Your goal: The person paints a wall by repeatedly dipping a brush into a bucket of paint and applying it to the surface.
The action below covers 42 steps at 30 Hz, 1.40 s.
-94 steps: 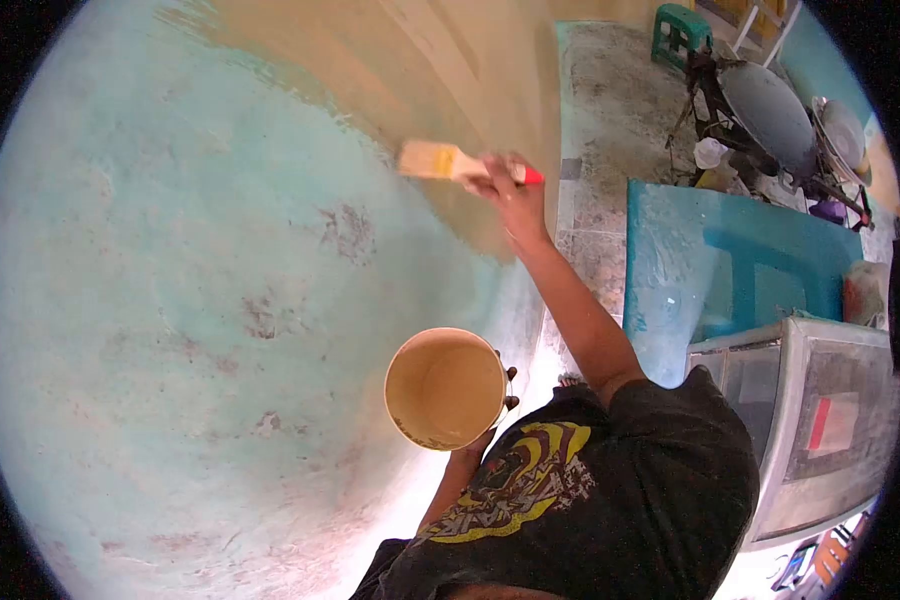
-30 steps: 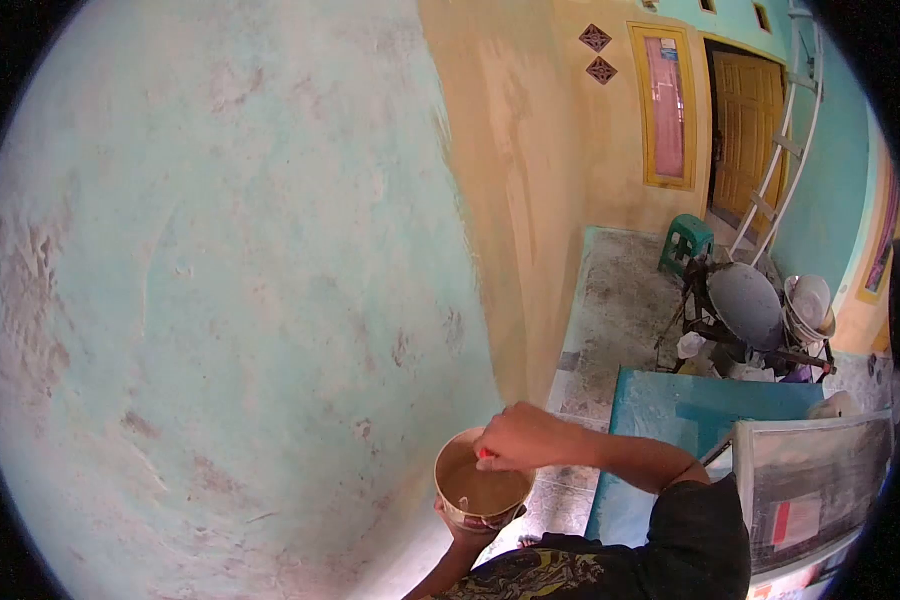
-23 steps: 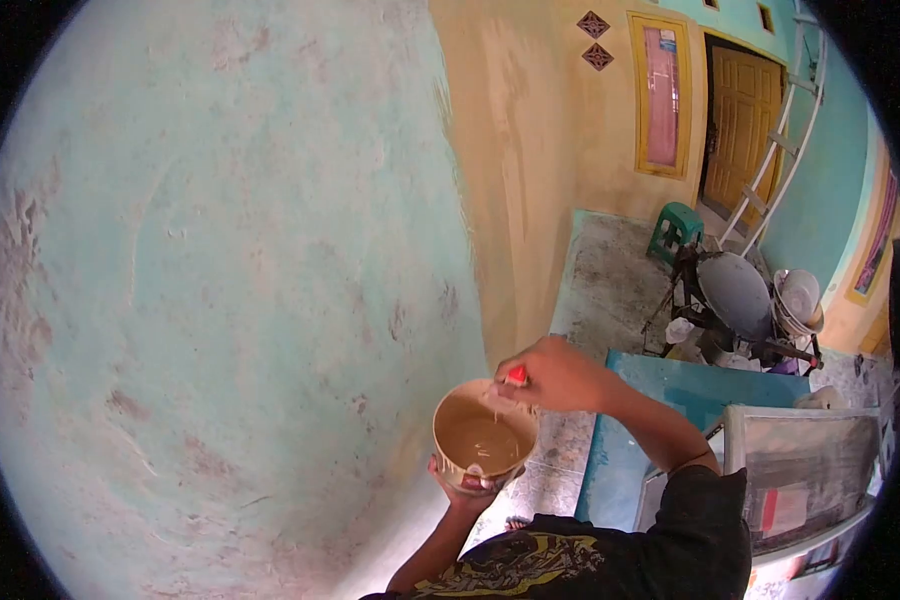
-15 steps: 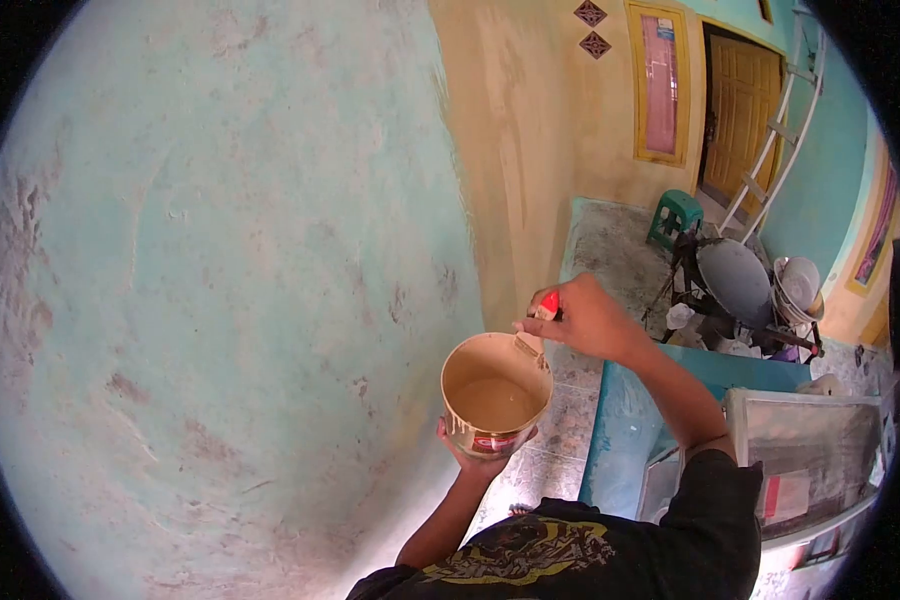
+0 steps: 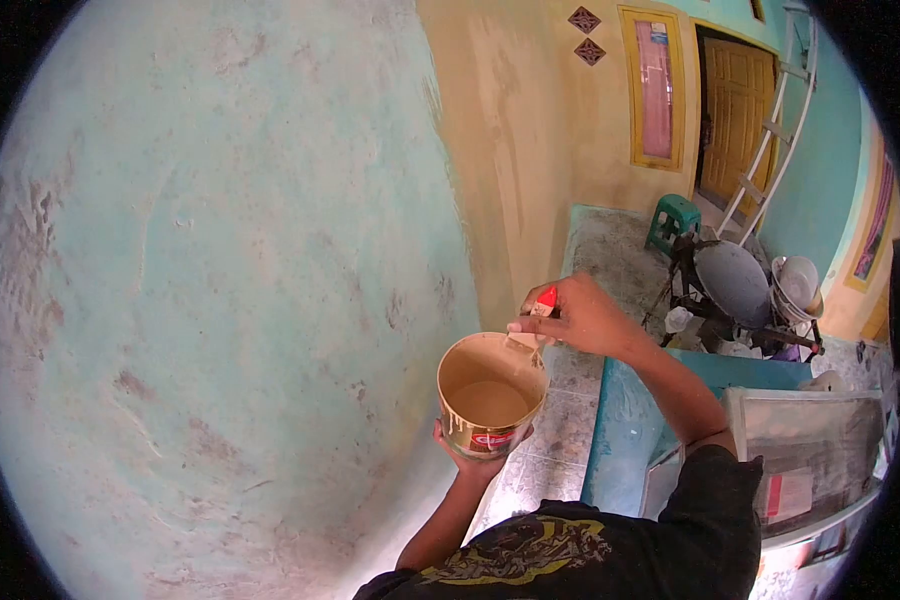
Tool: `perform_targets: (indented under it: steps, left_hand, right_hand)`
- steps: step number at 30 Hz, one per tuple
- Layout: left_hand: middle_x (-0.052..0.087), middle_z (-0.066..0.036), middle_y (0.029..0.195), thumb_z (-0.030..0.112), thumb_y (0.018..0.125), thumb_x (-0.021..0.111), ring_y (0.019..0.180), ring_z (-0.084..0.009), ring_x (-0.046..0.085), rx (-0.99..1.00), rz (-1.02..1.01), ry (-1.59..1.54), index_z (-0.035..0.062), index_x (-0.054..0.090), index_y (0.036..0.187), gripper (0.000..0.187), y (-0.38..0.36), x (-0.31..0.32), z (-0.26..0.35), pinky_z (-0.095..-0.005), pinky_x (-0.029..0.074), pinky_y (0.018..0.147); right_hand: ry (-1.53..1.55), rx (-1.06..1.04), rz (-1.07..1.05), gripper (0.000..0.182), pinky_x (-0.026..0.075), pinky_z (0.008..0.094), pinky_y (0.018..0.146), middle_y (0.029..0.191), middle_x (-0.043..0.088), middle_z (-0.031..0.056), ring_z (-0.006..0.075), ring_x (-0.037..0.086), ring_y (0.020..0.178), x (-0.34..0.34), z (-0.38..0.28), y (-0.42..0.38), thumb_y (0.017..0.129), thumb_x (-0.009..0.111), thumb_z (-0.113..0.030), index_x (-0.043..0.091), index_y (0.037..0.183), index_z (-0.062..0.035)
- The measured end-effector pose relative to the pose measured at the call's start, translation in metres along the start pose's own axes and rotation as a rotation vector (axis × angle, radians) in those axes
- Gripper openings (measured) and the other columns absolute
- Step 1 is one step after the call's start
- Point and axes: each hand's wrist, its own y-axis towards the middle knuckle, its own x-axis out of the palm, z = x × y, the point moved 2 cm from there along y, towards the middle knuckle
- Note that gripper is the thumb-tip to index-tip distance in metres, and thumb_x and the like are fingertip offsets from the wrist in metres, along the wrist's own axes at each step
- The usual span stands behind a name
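Observation:
My left hand point(image 5: 468, 464) supports a paint bucket point(image 5: 456, 432) from below, fingers curled round its base. Inside lies beige paint point(image 5: 490, 402), and drips of it run down the outside near a red label. Above the far right rim, my right hand point(image 5: 592, 318) is closed round a paintbrush point(image 5: 546, 299) with a red handle end. The brush head points down at the inner rim, partly hidden by the fingers. Left of the bucket stands a wall with patchy turquoise paint point(image 5: 270, 250); its farther part is coated beige point(image 5: 505, 130).
A blue table or counter point(image 5: 625, 415) and a glass-fronted case point(image 5: 810, 445) stand to the right. Beyond them are a large grey wok point(image 5: 732, 283), stacked basins point(image 5: 798, 285), a green stool point(image 5: 674, 220), and a white ladder point(image 5: 778, 130) leaning near a yellow door point(image 5: 738, 120).
The bucket has shifted slightly left, showing more of its label. My right hand and the paintbrush have moved a little left, still at the rim.

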Motion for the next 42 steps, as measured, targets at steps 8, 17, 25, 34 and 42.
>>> perform_targets:
  steps: [8, 17, 25, 34, 42]
  left_hand:
    - [0.029, -0.011, 0.161, 0.085, 0.073, 0.042, 0.142, -0.0425, 0.034, 0.041, 0.302, 0.435, 0.0265, 0.029, 0.156, 0.102, 0.002, 0.007, 0.007, -0.0685, 0.033, 0.109]
    - [0.029, -0.012, 0.161, 0.086, 0.072, 0.044, 0.143, -0.0437, 0.034, 0.068, 0.294, 0.470, 0.0269, 0.028, 0.157, 0.104, 0.001, 0.004, 0.012, -0.0724, 0.033, 0.106]
    - [0.031, -0.012, 0.160, 0.085, 0.073, 0.045, 0.141, -0.0443, 0.036, 0.060, 0.277, 0.338, 0.0264, 0.029, 0.156, 0.103, 0.001, 0.004, 0.016, -0.0714, 0.036, 0.105]
    - [0.028, -0.012, 0.161, 0.086, 0.073, 0.043, 0.144, -0.0427, 0.033, 0.057, 0.276, 0.421, 0.0258, 0.028, 0.157, 0.104, 0.006, 0.006, 0.015, -0.0703, 0.032, 0.109]
    - [0.027, -0.008, 0.161, 0.081, 0.079, 0.043, 0.144, -0.0405, 0.033, 0.038, 0.195, 0.157, 0.0293, 0.026, 0.156, 0.095, 0.007, 0.003, 0.015, -0.0748, 0.036, 0.101]
  right_hand:
    - [-0.032, -0.177, 0.058, 0.025, 0.052, 0.0393, 0.064, 0.072, 0.068, 0.0171, 0.0330, 0.067, 0.066, 0.000, -0.010, -0.004, 0.083, 0.075, -0.026, 0.068, 0.087, -0.0027]
    - [-0.222, -0.161, 0.013, 0.026, 0.053, 0.0350, 0.062, 0.074, 0.069, 0.0152, 0.0269, 0.069, 0.065, 0.002, -0.018, -0.001, 0.088, 0.073, -0.029, 0.069, 0.091, -0.0034]
    - [-0.195, -0.207, 0.025, 0.026, 0.052, 0.0356, 0.061, 0.073, 0.070, 0.0165, 0.0291, 0.068, 0.063, 0.005, -0.010, -0.003, 0.089, 0.073, -0.030, 0.073, 0.091, -0.0039]
    - [-0.190, -0.196, 0.050, 0.024, 0.051, 0.0350, 0.061, 0.074, 0.070, 0.0151, 0.0273, 0.067, 0.061, 0.001, -0.009, -0.006, 0.090, 0.072, -0.028, 0.073, 0.090, -0.0042]
    - [-0.051, -0.184, 0.109, 0.027, 0.050, 0.0320, 0.058, 0.069, 0.068, 0.0122, 0.0185, 0.064, 0.058, -0.007, -0.014, -0.010, 0.091, 0.071, -0.028, 0.071, 0.092, -0.0008]
